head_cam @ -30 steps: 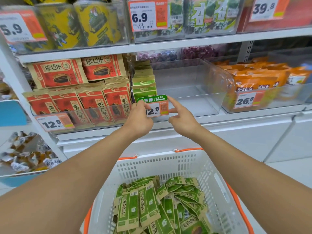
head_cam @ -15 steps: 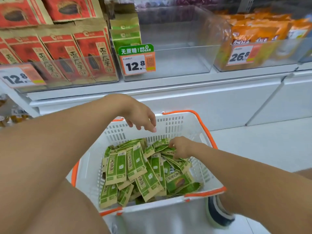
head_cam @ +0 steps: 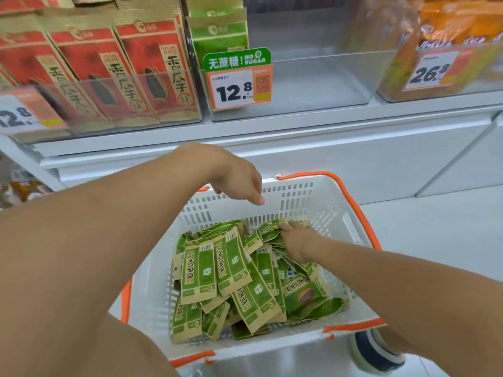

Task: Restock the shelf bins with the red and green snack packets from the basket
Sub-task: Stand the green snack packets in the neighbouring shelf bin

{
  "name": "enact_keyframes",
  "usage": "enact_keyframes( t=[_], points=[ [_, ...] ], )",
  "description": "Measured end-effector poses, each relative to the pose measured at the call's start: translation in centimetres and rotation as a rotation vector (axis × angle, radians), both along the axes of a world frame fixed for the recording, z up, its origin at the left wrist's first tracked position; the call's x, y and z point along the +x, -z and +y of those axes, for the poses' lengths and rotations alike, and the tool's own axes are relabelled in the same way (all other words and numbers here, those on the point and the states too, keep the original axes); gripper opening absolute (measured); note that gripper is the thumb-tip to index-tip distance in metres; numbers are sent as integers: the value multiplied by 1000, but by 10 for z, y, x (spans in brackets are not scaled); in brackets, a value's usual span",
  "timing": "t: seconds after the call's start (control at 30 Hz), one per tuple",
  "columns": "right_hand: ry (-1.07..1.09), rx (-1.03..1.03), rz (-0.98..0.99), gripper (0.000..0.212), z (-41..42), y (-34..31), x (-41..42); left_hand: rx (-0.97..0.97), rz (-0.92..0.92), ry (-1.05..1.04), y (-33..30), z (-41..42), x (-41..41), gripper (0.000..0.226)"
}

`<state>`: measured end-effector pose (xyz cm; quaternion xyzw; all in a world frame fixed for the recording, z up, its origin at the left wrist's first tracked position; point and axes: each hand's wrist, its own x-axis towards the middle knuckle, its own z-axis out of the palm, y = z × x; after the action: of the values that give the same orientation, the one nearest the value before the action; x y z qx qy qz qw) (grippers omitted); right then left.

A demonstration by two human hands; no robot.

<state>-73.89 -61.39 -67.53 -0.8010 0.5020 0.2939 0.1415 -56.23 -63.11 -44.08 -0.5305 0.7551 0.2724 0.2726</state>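
Right hand [head_cam: 295, 244] is digging into the green packets [head_cam: 231, 273] at 2 o'clock in the basket [head_cam: 321, 202], fingers gripping some. Left hand [head_cam: 239, 180] hangs loose over the 12 o'clock rim, holding nothing.

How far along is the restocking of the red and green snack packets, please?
Done: the red packets fill their bin. In hand: the right hand is reaching into the green packets in the basket; the left hand hovers empty. Left: the clear bin holds only a few green packets at its left end, and the basket's pile remains.
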Motion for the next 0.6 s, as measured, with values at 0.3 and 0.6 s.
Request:
enact_keyframes(
  t=[0.3,0.6],
  points=[
    [-445,-230,-92,27,-42,-129,-25,-39,-1,-74,-4,-3,26,74],
    [-213,-569,-656,18,-25,-312,-48,-176,678,-292,-40,22,-29,75]
  ],
)
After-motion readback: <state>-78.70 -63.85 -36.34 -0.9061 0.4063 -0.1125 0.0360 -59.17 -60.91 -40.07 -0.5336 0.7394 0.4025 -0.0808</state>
